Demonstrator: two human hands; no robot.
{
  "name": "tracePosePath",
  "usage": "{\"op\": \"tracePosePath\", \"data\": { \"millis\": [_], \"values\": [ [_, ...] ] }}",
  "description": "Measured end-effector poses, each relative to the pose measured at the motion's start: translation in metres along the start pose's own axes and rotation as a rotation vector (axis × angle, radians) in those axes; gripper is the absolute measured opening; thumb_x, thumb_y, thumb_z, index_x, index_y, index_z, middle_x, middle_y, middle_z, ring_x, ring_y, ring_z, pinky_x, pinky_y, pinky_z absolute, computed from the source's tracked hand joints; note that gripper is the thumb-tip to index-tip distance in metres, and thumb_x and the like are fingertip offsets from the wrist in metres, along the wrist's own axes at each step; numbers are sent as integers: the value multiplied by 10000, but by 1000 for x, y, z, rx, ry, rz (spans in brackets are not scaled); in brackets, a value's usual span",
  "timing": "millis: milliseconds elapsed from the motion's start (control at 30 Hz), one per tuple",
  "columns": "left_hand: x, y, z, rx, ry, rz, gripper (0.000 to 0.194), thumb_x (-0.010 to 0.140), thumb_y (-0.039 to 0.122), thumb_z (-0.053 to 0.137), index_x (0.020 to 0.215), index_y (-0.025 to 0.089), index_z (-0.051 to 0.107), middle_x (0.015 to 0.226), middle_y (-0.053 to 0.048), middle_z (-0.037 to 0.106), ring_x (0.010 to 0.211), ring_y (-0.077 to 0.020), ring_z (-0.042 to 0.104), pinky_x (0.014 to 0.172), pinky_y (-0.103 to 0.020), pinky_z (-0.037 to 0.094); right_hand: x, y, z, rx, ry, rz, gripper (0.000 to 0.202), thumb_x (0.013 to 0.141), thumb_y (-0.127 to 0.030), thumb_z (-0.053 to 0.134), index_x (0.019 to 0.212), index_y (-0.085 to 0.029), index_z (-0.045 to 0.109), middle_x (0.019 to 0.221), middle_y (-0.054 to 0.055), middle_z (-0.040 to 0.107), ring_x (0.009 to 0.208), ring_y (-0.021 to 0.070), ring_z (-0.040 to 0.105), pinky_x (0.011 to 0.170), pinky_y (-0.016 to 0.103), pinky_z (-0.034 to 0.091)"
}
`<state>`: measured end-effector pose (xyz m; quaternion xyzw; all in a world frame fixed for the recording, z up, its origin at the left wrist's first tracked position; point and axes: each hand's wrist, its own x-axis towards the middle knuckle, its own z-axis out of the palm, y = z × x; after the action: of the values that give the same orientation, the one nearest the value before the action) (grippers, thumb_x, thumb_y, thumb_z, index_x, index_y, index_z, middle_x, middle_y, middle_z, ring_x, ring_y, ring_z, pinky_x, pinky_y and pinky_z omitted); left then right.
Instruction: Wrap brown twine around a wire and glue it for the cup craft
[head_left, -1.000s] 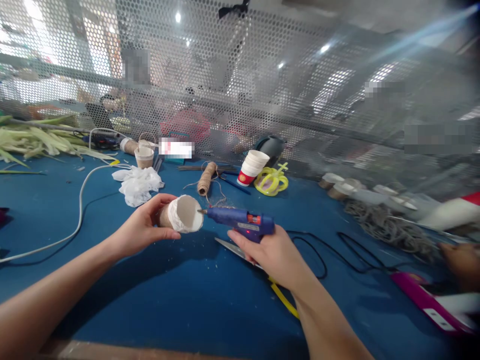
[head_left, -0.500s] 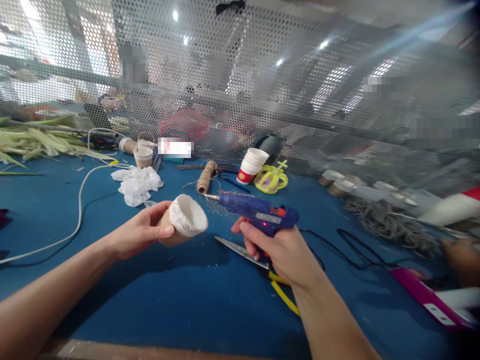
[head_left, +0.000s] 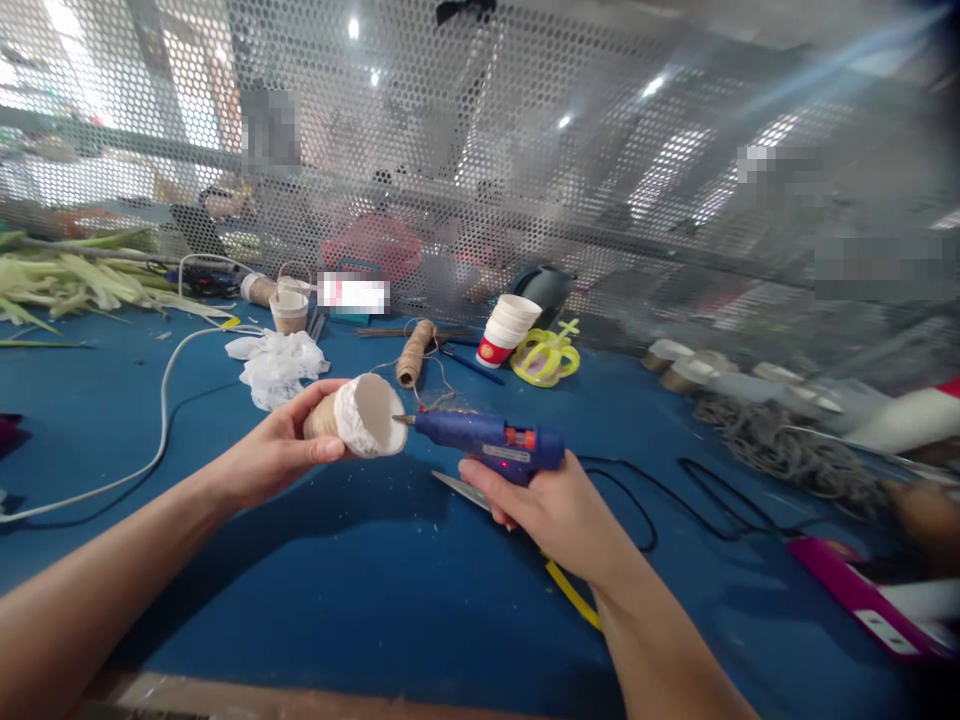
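My left hand [head_left: 289, 445] is closed round a paper cup [head_left: 356, 425] wrapped in twine, with white lace below its rim. The cup is tilted, its mouth facing right. In my right hand [head_left: 532, 500] is a blue glue gun [head_left: 487, 440] with a small red light lit. Its nozzle points left and is at the cup's rim; I cannot tell whether it touches. Below the glue gun lie scissors [head_left: 461, 488] with yellow handles, partly hidden by my right hand and forearm.
A twine roll [head_left: 416, 355], white lace [head_left: 274, 365], stacked paper cups [head_left: 510, 330] and a yellow crown-shaped piece [head_left: 544, 360] lie toward the back. A purple power strip [head_left: 855, 595] is at right. A white cable [head_left: 163, 400] crosses the left side. Perforated metal [head_left: 450, 130] stands behind.
My right hand has brought the glue gun left and slightly down, so its nozzle is now at the cup's rim. My left hand has tipped the cup further toward the right.
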<state>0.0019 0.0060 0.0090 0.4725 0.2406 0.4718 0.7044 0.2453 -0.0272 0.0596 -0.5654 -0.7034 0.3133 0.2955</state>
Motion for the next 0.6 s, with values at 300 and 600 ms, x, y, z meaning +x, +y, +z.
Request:
{"op": "tracePosePath", "data": {
  "millis": [300,600],
  "values": [
    [0,-1,-4,86,41,26,487,609,203,738,1056,292,567,939,19,560,772,-90,521,678,-178,431,-2,0,-2,30,-54,27,311,757,-421,548,594,-156,546,412,-22,489,392,86,475,429,210,425],
    [0,2,5,75,106,27,594,535,261,771,1061,235,497,998,-33,546,884,-167,535,792,-281,446,0,1,3,381,-77,20,273,774,-390,553,685,-135,589,385,-46,456,353,67,408,385,207,354]
  ]
}}
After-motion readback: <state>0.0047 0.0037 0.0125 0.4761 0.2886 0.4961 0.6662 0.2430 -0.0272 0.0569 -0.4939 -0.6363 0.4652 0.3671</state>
